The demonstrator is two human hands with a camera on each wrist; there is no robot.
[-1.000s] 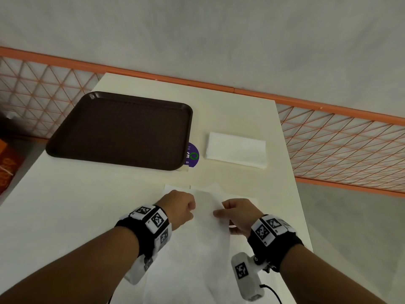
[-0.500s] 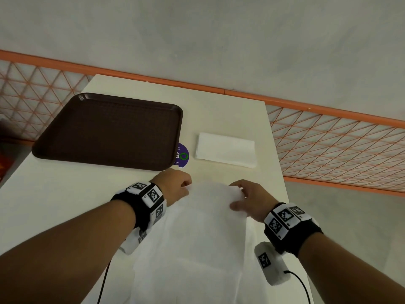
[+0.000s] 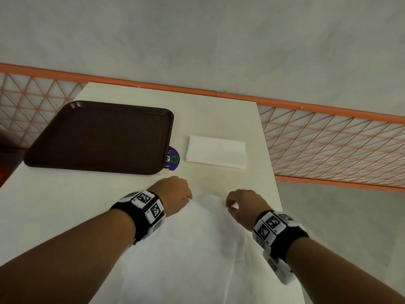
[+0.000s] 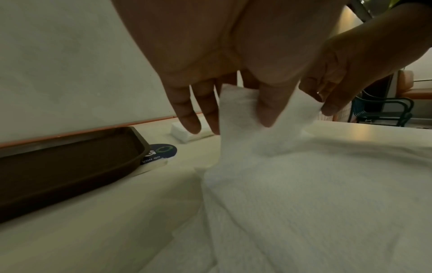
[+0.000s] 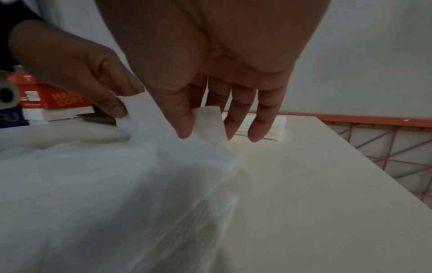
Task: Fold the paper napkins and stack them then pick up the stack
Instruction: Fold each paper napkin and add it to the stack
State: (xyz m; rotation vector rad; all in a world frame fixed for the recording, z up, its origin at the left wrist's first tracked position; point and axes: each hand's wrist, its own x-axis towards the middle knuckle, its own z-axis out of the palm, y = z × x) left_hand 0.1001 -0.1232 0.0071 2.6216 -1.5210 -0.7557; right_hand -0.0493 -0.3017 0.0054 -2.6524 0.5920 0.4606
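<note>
A large white paper napkin lies spread across the near part of the cream table. My left hand pinches its far left corner between thumb and fingers, and the same napkin rises off the table in the left wrist view. My right hand pinches the far right corner of the napkin, lifted a little above the table. A folded white napkin stack lies flat farther back on the right.
A dark brown tray sits at the back left, with a purple round sticker by its near right corner. An orange mesh railing runs beyond the table's right and far edges. Red boxes lie off to the left.
Both hands have carried the napkin's far edge forward and spread apart toward its corners, so the sheet now lies wider over the table.
</note>
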